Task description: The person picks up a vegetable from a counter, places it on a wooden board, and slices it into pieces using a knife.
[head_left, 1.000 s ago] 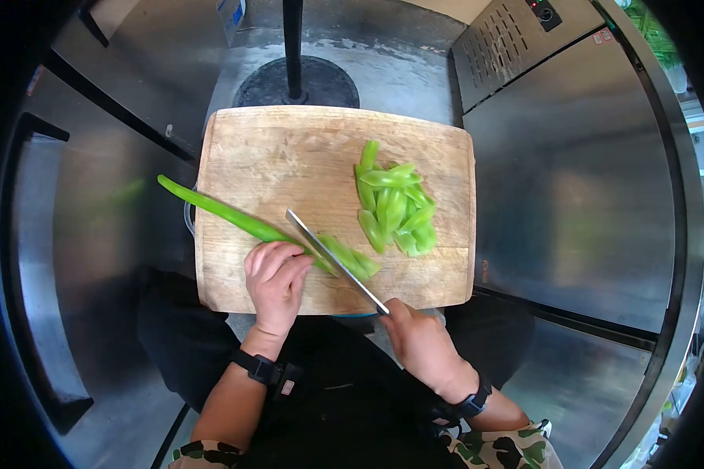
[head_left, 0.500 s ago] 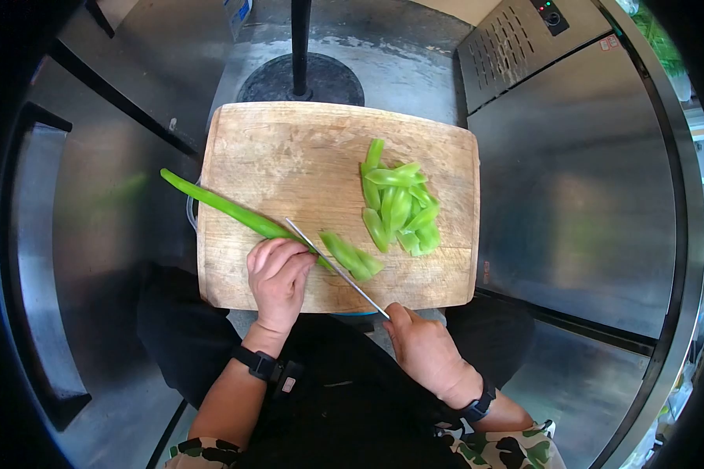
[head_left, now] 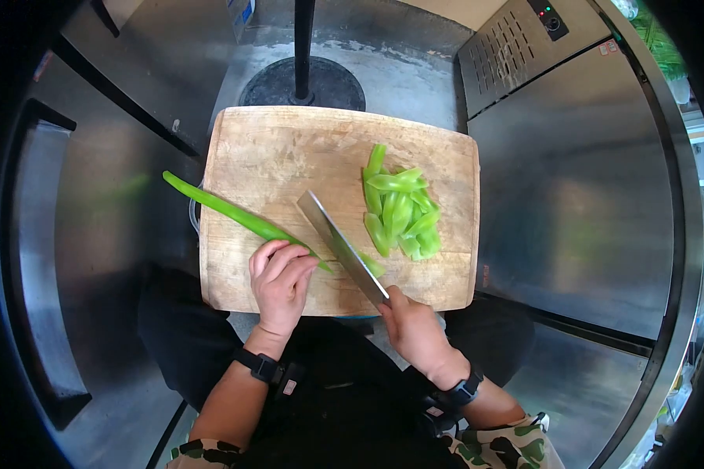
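Note:
A long green vegetable stalk [head_left: 235, 211], like peeled celtuce, lies slanted over the left part of the wooden cutting board [head_left: 281, 156], its thin end past the edge. Curled fingers of my left hand [head_left: 280, 277] grip its near, cut end. My right hand [head_left: 416, 332] is wrapped round the handle of a cleaver [head_left: 340, 246]. Its broad blade is tilted flat-side up, right of the stalk's cut end. Under the blade some cut slices [head_left: 370, 264] are partly hidden. A heap of pale green slices [head_left: 401, 205] lies on the right side of the board.
Behind the board stands a black post on a round base [head_left: 321, 82]. A steel cabinet [head_left: 579, 180] closes off the right side, and metal panels [head_left: 149, 86] the left. My knees are on both sides below the board.
The cleaver has moved right, off the stalk's cut end, and its blade has turned from edge-on to showing its flat side over the fresh slices. My left hand has stayed on the stalk.

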`<state>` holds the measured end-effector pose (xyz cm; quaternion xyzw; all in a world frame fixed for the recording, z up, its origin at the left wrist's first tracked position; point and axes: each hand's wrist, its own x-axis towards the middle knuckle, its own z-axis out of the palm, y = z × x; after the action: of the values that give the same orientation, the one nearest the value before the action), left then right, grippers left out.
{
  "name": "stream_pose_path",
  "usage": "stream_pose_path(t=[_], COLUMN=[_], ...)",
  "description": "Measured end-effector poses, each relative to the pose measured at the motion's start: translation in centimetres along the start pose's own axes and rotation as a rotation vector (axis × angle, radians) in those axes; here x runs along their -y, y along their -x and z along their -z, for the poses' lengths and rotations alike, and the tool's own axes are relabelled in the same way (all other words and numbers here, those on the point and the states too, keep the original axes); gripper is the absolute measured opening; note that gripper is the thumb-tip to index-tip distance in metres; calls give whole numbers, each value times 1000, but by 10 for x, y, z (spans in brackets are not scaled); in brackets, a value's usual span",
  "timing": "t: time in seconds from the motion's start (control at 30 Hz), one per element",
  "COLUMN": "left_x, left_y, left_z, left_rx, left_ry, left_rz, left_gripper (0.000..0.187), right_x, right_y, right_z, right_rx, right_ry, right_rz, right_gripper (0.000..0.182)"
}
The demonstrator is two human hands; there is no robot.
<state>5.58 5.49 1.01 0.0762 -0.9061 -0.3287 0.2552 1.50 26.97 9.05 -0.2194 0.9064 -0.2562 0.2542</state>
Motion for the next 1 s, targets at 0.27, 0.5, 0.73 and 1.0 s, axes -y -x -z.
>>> stream_pose_path(t=[0.27, 0.5, 0.73, 1.0], left_x=[1, 1, 1, 0], left_y=[2, 1, 1, 0], left_z=[-1, -1, -1, 0], left_rx=[-12, -14, -22, -18], left_ry=[10, -7, -1, 18], left_rz=[17, 11, 19, 19], left_gripper=[16, 16, 16, 16], right_x=[16, 18, 18, 9], right_y=[17, 18, 16, -5], right_z=[18, 18, 15, -10], right_rx=[37, 52, 66, 80], right_ry=[73, 132, 150, 210], right_rz=[63, 98, 109, 78], right_gripper=[13, 12, 9, 16])
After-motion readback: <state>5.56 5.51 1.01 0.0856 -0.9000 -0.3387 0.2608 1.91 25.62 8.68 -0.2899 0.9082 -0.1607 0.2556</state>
